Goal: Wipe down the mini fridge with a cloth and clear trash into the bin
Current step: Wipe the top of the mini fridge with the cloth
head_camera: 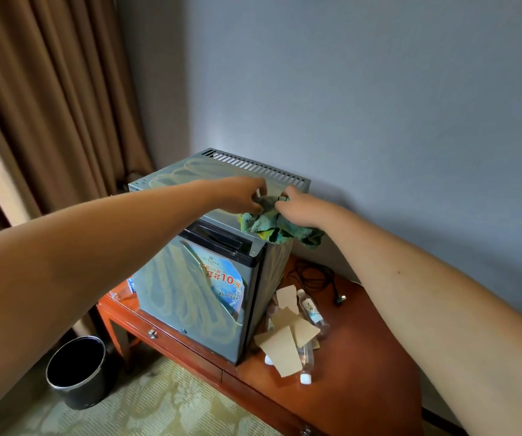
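Observation:
A grey mini fridge (196, 297) stands on a reddish wooden table (357, 366), its door shut and a colourful leaflet tucked in the door pocket. On the fridge's top near the front right corner lies a crumpled green patterned cloth (272, 226), part of it hanging over the right edge. My left hand (244, 195) pinches the cloth's upper fold, and my right hand (300, 206) grips it from the right. Trash lies on the table beside the fridge: brown card pieces (283, 347) and clear plastic bottles (311, 309).
A black round bin (77, 372) stands on the patterned carpet, left of the table's leg. A black cable with a plug (316, 275) lies on the table behind the trash. Brown curtains hang at the left; a grey wall is close behind the fridge.

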Demonstrator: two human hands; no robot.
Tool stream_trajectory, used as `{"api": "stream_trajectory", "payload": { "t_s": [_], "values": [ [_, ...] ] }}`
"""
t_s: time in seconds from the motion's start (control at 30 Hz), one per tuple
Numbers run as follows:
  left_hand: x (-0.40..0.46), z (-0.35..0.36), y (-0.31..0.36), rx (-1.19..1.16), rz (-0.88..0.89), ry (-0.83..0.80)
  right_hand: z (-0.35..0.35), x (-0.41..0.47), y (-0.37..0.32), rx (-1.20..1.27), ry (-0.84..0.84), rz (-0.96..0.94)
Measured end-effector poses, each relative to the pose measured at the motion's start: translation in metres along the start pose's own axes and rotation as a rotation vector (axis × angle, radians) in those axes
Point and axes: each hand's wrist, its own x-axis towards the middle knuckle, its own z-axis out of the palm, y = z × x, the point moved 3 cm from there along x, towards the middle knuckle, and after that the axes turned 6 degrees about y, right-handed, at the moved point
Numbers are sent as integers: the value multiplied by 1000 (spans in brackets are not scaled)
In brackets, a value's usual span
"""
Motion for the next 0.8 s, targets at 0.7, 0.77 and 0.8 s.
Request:
{"api": "stream_trajectory", "payload": {
  "t_s": [0.7,0.77,0.8],
  "values": [
    [46,12,-24,281,408,-1,42,11,-21,-240,175,107],
    [50,14,-24,267,430,-6,47,8,-23,-290,208,124],
    [52,15,-24,260,441,-8,49,7,-23,-296,211,130]
  ]
}}
